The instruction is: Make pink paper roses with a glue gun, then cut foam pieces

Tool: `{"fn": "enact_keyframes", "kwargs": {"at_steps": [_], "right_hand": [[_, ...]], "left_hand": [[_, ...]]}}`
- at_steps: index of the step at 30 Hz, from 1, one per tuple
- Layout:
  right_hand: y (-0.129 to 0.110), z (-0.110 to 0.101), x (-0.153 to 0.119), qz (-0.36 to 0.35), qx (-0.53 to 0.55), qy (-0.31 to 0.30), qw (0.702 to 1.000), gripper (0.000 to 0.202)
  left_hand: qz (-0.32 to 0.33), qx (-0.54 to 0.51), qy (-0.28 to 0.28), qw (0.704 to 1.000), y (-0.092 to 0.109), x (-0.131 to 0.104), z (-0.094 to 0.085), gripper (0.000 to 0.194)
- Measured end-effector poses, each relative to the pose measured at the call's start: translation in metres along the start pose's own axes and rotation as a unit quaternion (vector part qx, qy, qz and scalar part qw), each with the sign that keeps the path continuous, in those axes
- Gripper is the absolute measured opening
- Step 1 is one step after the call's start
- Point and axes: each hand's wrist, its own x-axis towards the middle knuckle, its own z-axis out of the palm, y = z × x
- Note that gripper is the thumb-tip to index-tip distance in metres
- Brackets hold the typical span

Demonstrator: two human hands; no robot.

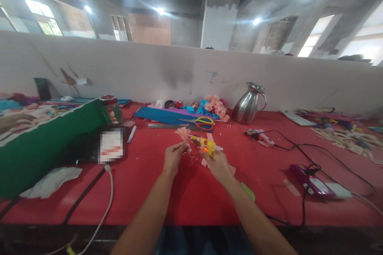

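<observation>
Near the middle of the red table [143,179], my left hand [174,158] pinches a pink paper flower [182,132] by its lower end, petals pointing up. My right hand [219,164] is wrapped round a yellow glue gun [206,144], whose nozzle points left, close to the flower's base. A small red light glows on the gun. Pink paper scraps [204,162] lie beneath and around my hands. Just behind them, scissors [201,122] with yellow and red handles rest on blue paper [167,116].
Behind stand a bunch of paper flowers [216,107] and a metal jug [247,105]. At left are a green divider [54,143], a lidded jar [112,110] and a white cable [111,191]. A purple power strip [312,183] with black cords lies at right.
</observation>
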Motion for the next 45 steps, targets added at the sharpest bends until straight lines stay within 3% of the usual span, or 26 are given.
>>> {"fn": "enact_keyframes", "kwargs": {"at_steps": [13, 39, 45], "right_hand": [[-0.014, -0.004, 0.003, -0.033, 0.023, -0.015, 0.999, 0.042], [-0.014, -0.002, -0.003, -0.034, -0.001, -0.003, 0.999, 0.036], [-0.011, 0.002, -0.003, -0.024, -0.022, -0.005, 0.999, 0.043]], "left_hand": [[-0.002, -0.023, 0.005, 1.0, -0.002, 0.002, 0.0, 0.03], [-0.004, -0.026, 0.008, 1.0, 0.003, -0.001, 0.001, 0.024], [-0.005, -0.013, 0.016, 1.0, 0.0, 0.0, 0.0, 0.028]]}}
